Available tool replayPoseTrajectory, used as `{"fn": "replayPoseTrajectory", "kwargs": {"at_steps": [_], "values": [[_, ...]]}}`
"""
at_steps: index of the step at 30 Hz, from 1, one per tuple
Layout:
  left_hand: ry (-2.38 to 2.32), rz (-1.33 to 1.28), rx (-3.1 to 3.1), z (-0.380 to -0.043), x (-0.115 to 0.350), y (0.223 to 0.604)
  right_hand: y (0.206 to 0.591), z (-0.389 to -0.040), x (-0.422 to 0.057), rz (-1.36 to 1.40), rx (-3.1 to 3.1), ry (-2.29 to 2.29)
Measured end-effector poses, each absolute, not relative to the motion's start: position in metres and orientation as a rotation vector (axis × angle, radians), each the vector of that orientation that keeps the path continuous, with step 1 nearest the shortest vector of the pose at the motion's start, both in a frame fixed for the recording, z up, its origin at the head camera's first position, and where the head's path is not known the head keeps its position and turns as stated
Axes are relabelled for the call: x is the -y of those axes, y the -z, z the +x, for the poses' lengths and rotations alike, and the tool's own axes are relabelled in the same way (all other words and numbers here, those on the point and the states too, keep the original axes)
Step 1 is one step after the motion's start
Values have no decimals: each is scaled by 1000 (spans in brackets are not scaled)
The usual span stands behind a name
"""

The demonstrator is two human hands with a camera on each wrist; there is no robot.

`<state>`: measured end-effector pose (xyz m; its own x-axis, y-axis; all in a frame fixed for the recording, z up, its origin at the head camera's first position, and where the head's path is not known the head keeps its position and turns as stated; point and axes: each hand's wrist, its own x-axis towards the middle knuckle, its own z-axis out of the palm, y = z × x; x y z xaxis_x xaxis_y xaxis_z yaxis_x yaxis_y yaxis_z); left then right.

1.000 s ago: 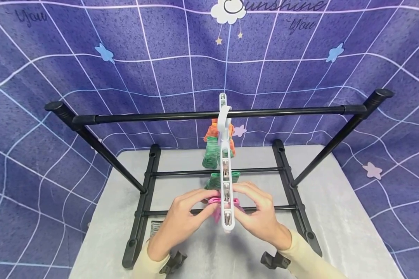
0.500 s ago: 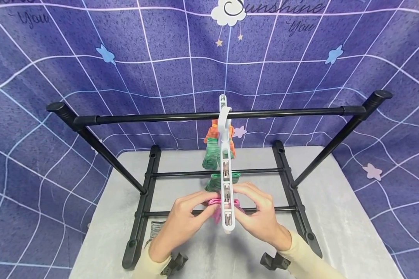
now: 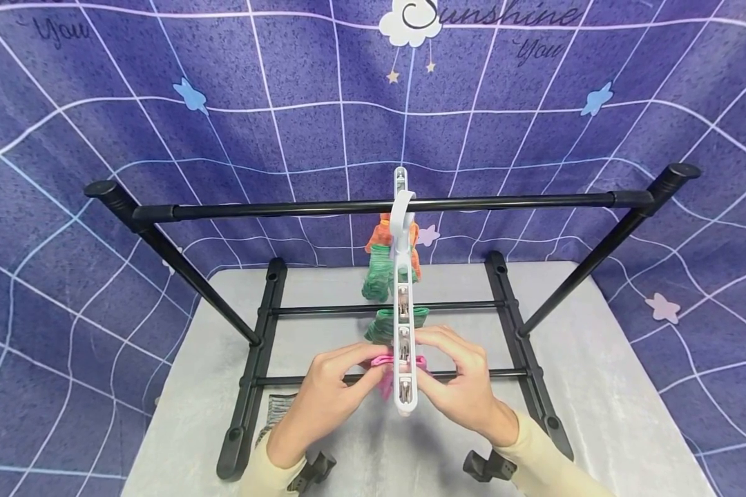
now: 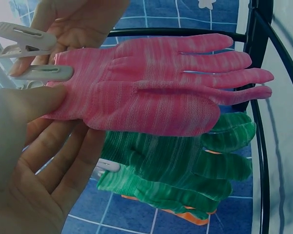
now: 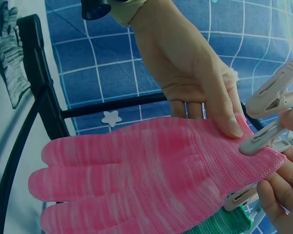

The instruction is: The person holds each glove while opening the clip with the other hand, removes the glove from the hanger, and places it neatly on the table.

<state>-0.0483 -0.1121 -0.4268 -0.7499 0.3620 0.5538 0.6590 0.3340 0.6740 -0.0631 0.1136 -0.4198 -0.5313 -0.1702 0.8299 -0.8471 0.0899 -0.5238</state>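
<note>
A pink knit glove (image 4: 146, 83) hangs from a light grey clip (image 5: 261, 139) of a white hanger (image 3: 403, 276), which hooks over the black bar. The clip's jaws sit on the glove's cuff. My left hand (image 3: 332, 386) pinches one side of the cuff, thumb in front and fingers behind it. My right hand (image 3: 456, 376) holds the cuff's other side close to the clip; its fingertips are partly hidden. Behind the pink glove hang green gloves (image 4: 180, 161) and an orange glove (image 3: 379, 231), also on the hanger.
The black rack (image 3: 286, 209) has two side posts, long feet and low crossbars. A grey striped glove (image 5: 10, 53) lies on the pale table (image 3: 180, 414) near my left forearm. A purple grid-patterned cloth (image 3: 224, 138) stands behind and at the sides.
</note>
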Motion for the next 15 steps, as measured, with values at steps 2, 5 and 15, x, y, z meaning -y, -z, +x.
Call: {"fn": "replayPoseTrajectory", "kwargs": {"at_steps": [2, 5, 15], "values": [[1381, -908, 2301, -48, 112, 428, 420, -63, -114, 1000, 1791, -1482], [1390, -909, 2297, -49, 112, 428, 420, -64, -114, 1001, 1792, -1486], [1394, -900, 2309, -48, 112, 428, 420, -65, -113, 998, 1792, -1502]]}}
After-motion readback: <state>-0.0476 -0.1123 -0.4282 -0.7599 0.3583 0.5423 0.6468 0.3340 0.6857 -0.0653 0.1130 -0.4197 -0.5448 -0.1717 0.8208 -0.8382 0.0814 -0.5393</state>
